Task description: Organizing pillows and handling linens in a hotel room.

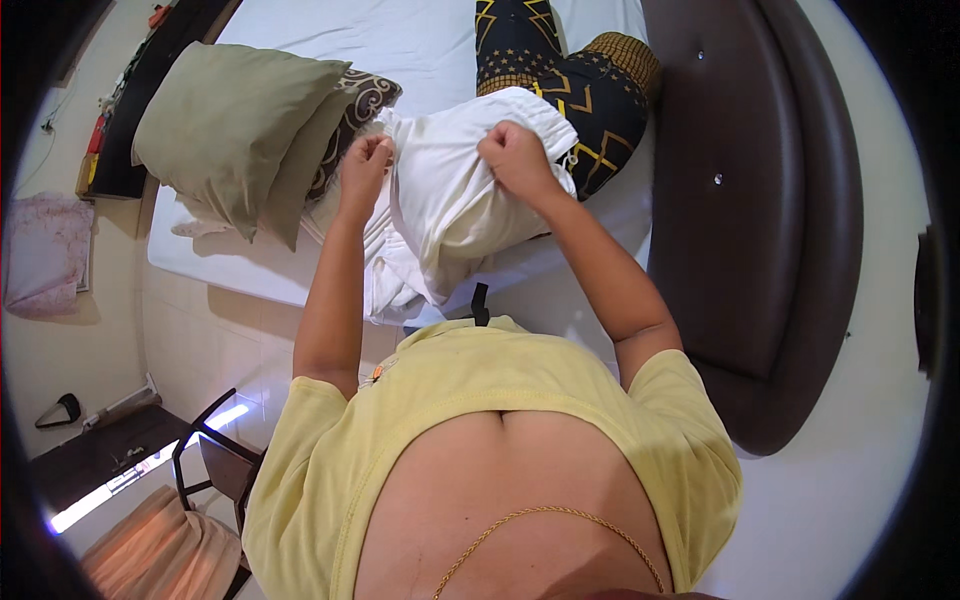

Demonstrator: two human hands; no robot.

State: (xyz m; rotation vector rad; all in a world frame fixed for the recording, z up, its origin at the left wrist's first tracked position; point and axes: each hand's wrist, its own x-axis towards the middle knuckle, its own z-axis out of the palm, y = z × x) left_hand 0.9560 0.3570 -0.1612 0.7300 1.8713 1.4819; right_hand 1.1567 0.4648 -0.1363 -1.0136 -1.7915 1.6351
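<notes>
A rumpled white cloth (457, 195), perhaps a garment, hangs between my hands over the near side of the bed. My left hand (366, 166) pinches its gathered left edge. On the other side, my right hand (519, 157) is curled into a fist with a fold of the same cloth in its fingers. A thin white cord or loop (571, 159) shows at the cloth's right edge. More white fabric (394, 281) lies bunched below, at the mattress edge. What sits under the raised cloth is hidden.
Olive pillows (225, 135) and a dark scroll-patterned cushion (360, 101) are stacked on the white bed sheet (375, 37) at left. Black-and-gold patterned fabric (604, 97) lies beyond my right hand. A brown padded headboard (727, 225) borders the right; a chair (225, 465) stands behind at lower left.
</notes>
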